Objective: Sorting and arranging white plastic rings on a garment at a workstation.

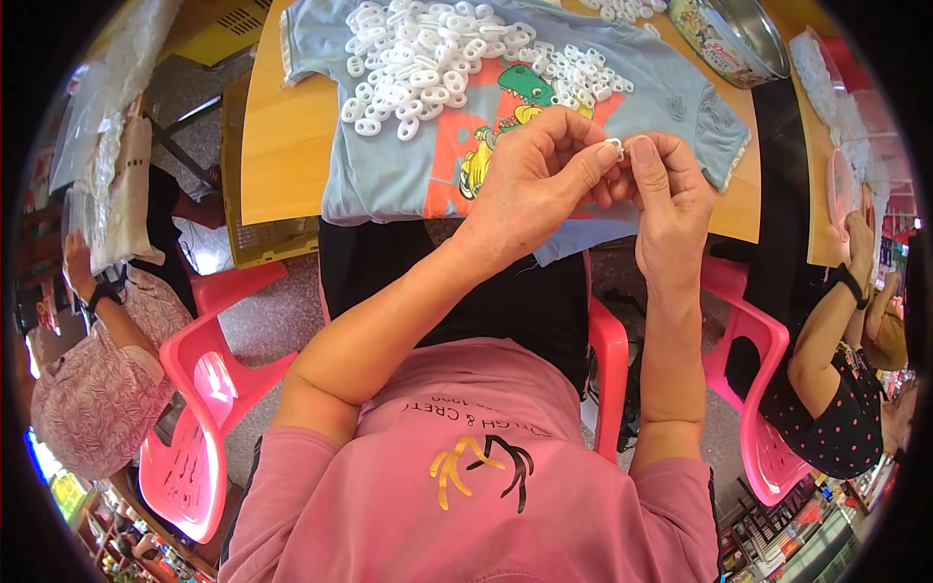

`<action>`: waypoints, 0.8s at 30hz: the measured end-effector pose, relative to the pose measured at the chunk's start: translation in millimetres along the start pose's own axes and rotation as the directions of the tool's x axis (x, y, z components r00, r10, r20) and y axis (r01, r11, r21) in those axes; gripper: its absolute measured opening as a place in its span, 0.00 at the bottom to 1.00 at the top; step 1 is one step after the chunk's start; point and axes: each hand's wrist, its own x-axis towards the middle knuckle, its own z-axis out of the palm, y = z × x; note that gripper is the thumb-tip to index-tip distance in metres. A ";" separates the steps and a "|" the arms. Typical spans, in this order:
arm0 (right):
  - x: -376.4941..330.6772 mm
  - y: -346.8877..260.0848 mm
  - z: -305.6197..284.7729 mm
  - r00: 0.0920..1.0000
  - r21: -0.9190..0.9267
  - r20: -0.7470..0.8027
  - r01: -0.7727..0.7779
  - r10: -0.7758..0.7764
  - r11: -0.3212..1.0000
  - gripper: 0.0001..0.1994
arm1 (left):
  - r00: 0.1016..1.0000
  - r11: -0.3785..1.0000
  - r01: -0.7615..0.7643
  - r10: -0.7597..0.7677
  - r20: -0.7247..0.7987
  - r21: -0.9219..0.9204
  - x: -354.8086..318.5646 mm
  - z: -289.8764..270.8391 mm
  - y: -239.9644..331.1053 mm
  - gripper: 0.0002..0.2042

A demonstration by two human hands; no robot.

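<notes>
I see a round tin (717,51) but can't tell what's in it. Over the blue shirt (377,177), the left hand (546,183) pinches a small white piece (616,149). The right hand (673,192) points up beside it, pinched narrow; its hold I can't tell.

We count two hands of the wearer's own: one left hand (539,180) and one right hand (671,189). Between their fingertips we see one small white piece (614,148). Beyond the hands we make out three heaps of white two-holed oval links: one large heap (428,63), one smaller heap (588,78) and one far heap (622,8), their links too overlapped to number. Under the hands lies one grey-blue T-shirt (374,170); beyond the right hand, one round tin (717,44). Nearer than the hands, we count three pink plastic chairs (185,476).
</notes>
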 end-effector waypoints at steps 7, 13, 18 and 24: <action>1.6 1.1 0.0 1.000 -0.069 0.007 0.015 -0.014 0.998 0.08 | 1.000 1.000 0.006 -0.006 -0.001 -0.009 -0.4 0.5 2.4 0.06; 0.1 -1.8 4.1 1.000 -0.104 -0.008 0.029 -0.030 0.994 0.08 | 1.000 1.000 -0.001 0.001 -0.012 0.002 -0.4 1.0 1.6 0.05; 1.2 0.3 8.0 0.993 -0.202 -0.014 0.114 -0.119 0.973 0.07 | 0.997 0.999 -0.044 0.045 -0.056 0.019 0.4 1.1 -6.2 0.05; 0.0 4.0 9.8 0.994 -0.264 -0.063 0.068 -0.087 0.962 0.07 | 0.995 0.997 -0.046 0.052 -0.088 0.065 1.7 4.0 -6.6 0.05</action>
